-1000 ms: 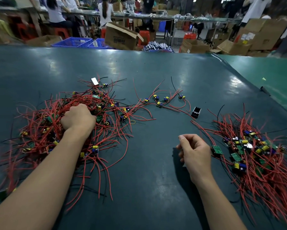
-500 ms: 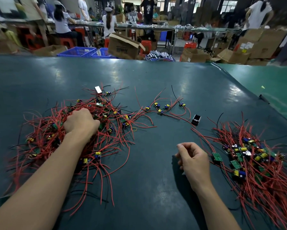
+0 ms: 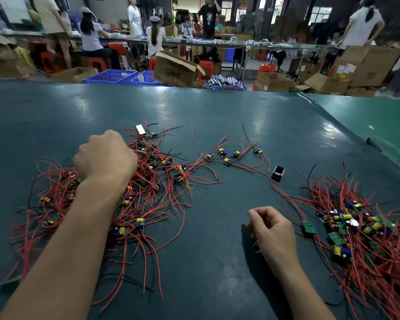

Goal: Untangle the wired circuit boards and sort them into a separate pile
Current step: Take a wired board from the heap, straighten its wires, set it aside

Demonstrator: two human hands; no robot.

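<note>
Your left hand [image 3: 105, 155] sits over the tangled pile [image 3: 115, 195] of red-wired circuit boards at 9 o'clock on the dark green bench [image 3: 206, 107]. Its fingers are curled down out of sight behind the knuckles, so I cannot tell whether that grip holds wires or nothing.

Your right hand [image 3: 271, 229] rests on bare bench at 5 o'clock, fingers curled in toward the palm with the thumb on top. No wire or board shows in that grip; it reads as clenched and empty.

The sorted pile [image 3: 360, 229] lies at 3 to 4 o'clock, just beside your right hand, with one green board [image 3: 309, 227] at its near edge closest to your knuckles.

A loose string of five boards [image 3: 229, 155] with yellow and blue parts lies between the two piles at 12 o'clock, its red leads trailing toward both. A small black box [image 3: 278, 173] stands just to the right of that string, apart from the sorted pile. A white tag [image 3: 140, 129] lies at the far edge of the tangled pile, at 11 o'clock.

Beyond the bench stand cardboard boxes [image 3: 175, 68] and blue crates [image 3: 115, 76].
</note>
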